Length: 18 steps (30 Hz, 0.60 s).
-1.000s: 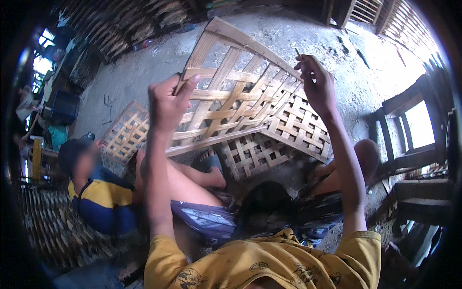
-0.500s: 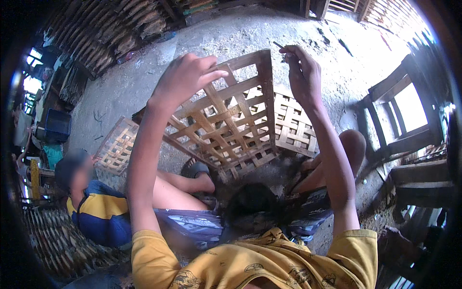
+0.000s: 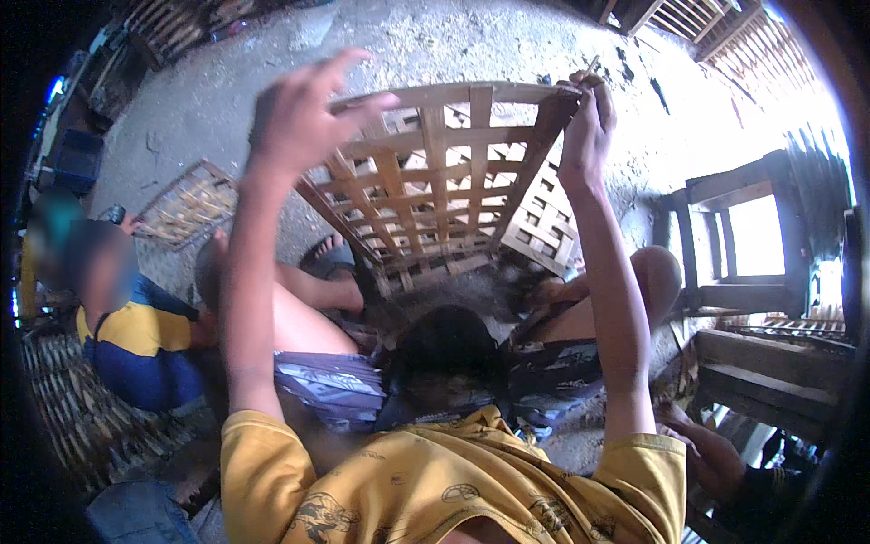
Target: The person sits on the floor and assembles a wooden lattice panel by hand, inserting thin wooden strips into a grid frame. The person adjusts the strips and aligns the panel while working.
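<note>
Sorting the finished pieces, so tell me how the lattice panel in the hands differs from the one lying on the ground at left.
The held panel stands tilted upright off the ground, with the left hand at its top left and the right hand at its top right corner; the ground panel lies flat and untouched. The held panel looks larger with wide open gaps; the ground panel looks smaller and more tightly woven. Both are pale wooden strip lattices.

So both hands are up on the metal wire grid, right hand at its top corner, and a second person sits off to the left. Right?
Not quite: the head view shows the grid is made of flat wooden slats, not metal wire. The rest holds: left hand and right hand are up on it, right at its top corner, and a second person sits left.
</note>
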Tool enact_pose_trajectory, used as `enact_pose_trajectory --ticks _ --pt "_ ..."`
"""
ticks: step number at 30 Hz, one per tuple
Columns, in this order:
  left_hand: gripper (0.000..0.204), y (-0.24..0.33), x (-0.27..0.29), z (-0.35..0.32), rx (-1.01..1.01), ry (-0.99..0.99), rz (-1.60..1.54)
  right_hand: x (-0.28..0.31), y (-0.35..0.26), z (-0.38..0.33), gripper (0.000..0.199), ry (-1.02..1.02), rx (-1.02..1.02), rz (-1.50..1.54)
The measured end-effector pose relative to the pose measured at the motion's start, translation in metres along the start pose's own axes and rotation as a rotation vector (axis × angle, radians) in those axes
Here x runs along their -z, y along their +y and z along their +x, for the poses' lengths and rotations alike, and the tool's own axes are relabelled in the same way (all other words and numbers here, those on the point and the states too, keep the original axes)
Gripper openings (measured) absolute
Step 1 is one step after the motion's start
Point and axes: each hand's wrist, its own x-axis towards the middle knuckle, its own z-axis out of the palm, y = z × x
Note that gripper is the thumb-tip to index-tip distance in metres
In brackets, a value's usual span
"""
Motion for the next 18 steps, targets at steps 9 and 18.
enact_pose_trajectory --ticks 9,18 --pt "0.068 -0.115 -0.061 -0.053 0.518 -0.011 -1.395 0.004 0.014 -0.002 0.020 -0.045 -0.147 -0.013" --pt "0.051 -0.030 -0.068 -0.048 0.856 0.319 -1.218 0.033 -0.001 -0.027 0.021 -0.141 0.401 -0.813"
